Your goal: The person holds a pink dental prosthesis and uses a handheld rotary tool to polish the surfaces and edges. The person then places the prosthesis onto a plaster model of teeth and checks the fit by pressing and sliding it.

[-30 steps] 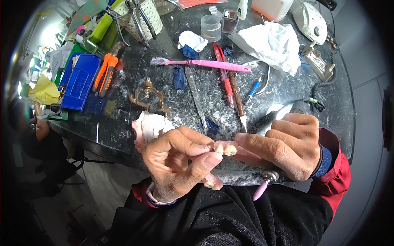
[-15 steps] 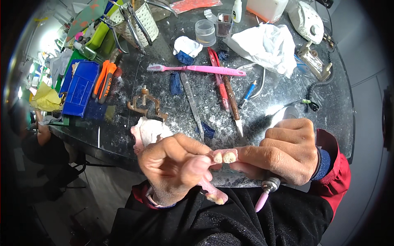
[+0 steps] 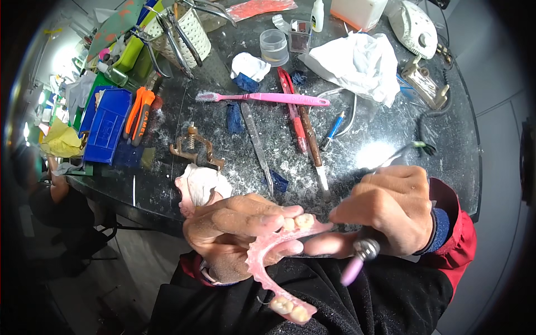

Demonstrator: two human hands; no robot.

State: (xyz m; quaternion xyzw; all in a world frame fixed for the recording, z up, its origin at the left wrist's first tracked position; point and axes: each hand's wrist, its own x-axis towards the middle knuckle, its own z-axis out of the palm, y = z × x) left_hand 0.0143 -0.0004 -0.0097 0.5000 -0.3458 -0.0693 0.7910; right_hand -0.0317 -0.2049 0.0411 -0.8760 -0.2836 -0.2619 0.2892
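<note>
A curved pink partial denture (image 3: 257,258) with cream teeth at both ends is pinched by my left hand (image 3: 226,234), its thumb and fingers gripping near the upper teeth. The rest of its arch hangs down in front of my dark apron. My right hand (image 3: 393,209) is closed around a rotary handpiece (image 3: 366,249), whose body is mostly hidden by the palm. Its pink grinding tip (image 3: 352,272) points down, apart from the denture. My right fingertips are close to the denture's right end; whether they touch it is hard to tell.
On the dusty dark bench lie a pink toothbrush (image 3: 268,99), a metal spatula (image 3: 257,145), a brown-handled knife (image 3: 312,139) and a brass articulator (image 3: 195,148). A pink-and-white cast (image 3: 204,187) sits beside my left hand. A pliers basket (image 3: 192,42) and blue bin (image 3: 111,120) stand left.
My left hand has turned the denture, so the full arch now shows and its lower end hangs further down. The right fingers have eased off its upper end; the handpiece remains in that hand.
</note>
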